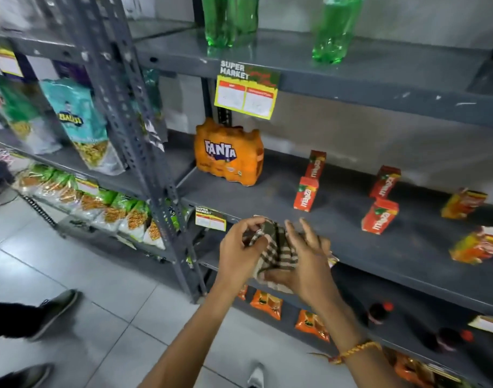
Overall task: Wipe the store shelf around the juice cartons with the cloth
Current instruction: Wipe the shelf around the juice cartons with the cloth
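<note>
A brown-and-cream checked cloth (276, 249) is bunched between both my hands at the front edge of the grey middle shelf (337, 219). My left hand (241, 252) grips its left side. My right hand (304, 261) holds its right and lower side, fingers spread over it. Red juice cartons stand on the shelf beyond: one pair (306, 193) in the middle, another pair (379, 215) further right. Orange-yellow cartons (463, 203) sit at the far right, blurred.
An orange Fanta multipack (228, 155) stands at the shelf's left back. Green bottles (228, 21) are on the shelf above. Snack bags (80, 121) fill the left rack. Another person's shoes (55, 312) are on the tiled floor at left. Snack packets and dark bottles lie on the shelf below.
</note>
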`<state>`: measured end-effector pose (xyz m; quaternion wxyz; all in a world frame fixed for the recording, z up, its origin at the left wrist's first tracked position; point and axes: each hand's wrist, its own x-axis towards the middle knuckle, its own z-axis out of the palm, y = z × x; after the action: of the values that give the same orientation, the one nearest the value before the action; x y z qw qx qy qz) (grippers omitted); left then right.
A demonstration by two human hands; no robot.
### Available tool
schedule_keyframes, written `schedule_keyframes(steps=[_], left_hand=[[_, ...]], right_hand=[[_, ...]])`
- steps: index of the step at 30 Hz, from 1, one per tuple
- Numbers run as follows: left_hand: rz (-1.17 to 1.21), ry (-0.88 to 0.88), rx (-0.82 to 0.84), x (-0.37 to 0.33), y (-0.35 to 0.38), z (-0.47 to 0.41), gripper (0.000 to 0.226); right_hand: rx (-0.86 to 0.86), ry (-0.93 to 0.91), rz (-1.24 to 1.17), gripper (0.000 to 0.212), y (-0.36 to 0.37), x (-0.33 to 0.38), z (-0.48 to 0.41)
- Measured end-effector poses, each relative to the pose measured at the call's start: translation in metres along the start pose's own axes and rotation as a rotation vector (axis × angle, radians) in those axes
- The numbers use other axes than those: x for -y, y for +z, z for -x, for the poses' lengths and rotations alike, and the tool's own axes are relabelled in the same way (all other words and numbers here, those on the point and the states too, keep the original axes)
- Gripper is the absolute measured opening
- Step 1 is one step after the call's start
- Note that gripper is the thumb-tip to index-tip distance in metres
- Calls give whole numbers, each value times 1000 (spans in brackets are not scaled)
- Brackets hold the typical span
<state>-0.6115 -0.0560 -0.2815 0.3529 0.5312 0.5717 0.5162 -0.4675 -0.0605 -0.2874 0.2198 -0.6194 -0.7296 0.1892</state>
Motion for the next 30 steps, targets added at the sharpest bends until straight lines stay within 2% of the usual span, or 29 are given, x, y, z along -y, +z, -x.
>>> schedule_keyframes(steps=[2, 5, 7, 11, 12, 15, 19, 23, 27, 30], left_hand=[[16, -36, 40, 6, 3, -22, 35], [52, -62, 74, 11, 8, -54, 33], [60, -39, 86, 16, 10, -74, 33], [108, 4, 217, 37, 2, -109, 24], [40, 22, 207, 46, -3, -118, 21], [-443, 128, 108, 86, -19, -154, 25], [-862, 88, 239, 140, -27, -172, 45], [-986, 142, 245, 163, -33, -164, 48], [-967, 305, 234, 168, -38, -160, 42], [-974, 350, 263, 170, -42, -161, 39]], right_hand=[[-54, -67, 10, 99, 16, 0, -20], [-183, -74, -179, 70, 36, 2, -49], [-227, -30, -254, 64, 42, 2, -67], [-234, 61, -236, 52, 46, -10, -94], [-247, 84, -213, 50, 47, -12, -97], [-281, 131, -148, 48, 53, -13, -104], [-245, 160, -56, 45, 66, -8, -123], [-177, 54, 283, 52, 93, 23, -166], [-35, 154, 383, 57, 137, 49, -199], [41, 229, 422, 57, 159, 52, -201]])
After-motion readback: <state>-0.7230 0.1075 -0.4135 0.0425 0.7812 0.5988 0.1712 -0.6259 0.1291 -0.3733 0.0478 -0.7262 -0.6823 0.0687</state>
